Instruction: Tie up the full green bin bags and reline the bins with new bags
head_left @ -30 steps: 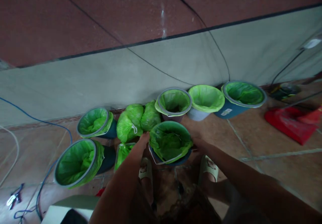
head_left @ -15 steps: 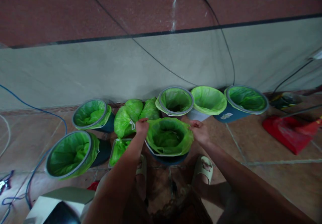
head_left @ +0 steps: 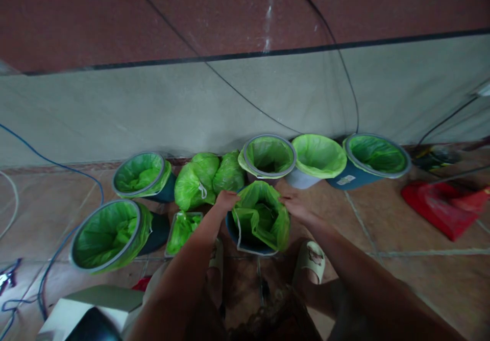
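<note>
A dark blue bin (head_left: 234,236) stands on the floor between my feet, with a bright green plastic bag (head_left: 262,218) in it. My left hand (head_left: 225,200) is closed on the bag's left upper edge. My right hand (head_left: 293,204) is closed on its right upper edge. The bag's mouth is pulled free of the bin's rim and gathered upward between both hands. A grey rim ring (head_left: 245,248) hangs loose at the bin's front.
Other bins lined with green bags stand along the wall: two at the left (head_left: 140,180) (head_left: 109,234) and three at the right (head_left: 268,156) (head_left: 318,154) (head_left: 377,154). Tied green bags (head_left: 201,177) lie behind. Cables cross the floor, and a red dustpan (head_left: 446,200) lies at the right.
Both hands moved up from the bin's sides to the bag's edge, lifted it off the rim and drew it inward, narrowing the mouth.
</note>
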`<state>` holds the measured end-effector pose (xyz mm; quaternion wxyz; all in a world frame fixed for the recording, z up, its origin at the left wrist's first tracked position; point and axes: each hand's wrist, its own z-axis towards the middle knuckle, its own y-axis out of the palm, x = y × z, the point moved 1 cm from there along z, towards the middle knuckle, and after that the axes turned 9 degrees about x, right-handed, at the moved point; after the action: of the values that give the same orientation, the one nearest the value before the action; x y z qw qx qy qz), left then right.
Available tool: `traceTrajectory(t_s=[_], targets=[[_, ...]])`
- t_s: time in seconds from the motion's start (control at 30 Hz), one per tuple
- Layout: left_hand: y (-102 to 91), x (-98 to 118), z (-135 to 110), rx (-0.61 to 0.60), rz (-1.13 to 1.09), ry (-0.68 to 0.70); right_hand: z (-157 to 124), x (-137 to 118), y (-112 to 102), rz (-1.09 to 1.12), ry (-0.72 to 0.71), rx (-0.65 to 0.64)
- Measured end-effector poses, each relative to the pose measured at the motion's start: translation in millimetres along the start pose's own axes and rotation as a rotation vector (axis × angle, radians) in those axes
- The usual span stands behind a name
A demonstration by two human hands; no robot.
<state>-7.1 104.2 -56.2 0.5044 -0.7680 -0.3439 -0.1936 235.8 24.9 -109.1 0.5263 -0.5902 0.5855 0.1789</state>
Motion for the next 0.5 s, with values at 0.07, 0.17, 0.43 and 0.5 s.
traceTrajectory(t_s=[0.07,0.17,0.43,0.5], targets=[[-7.1,1.9,2.2,0.147,0.114,0.073,3.2,-2.3,-3.5,-0.053,-0.067,0.082],[-23.5,4.6,3.1,0.381,0.250,0.103,0.7,-13.2,-17.9,-0.140,-0.079,0.237],[-38.2,-2.3,2.3,0.526,0.420,0.048,-14.1,-29.5,-60.1,-0.570,-0.159,0.212],[-36.5,-1.9,1.6,0.519,0.433,0.046,-15.6,-28.3,-60.2,-0.594,-0.149,0.176]])
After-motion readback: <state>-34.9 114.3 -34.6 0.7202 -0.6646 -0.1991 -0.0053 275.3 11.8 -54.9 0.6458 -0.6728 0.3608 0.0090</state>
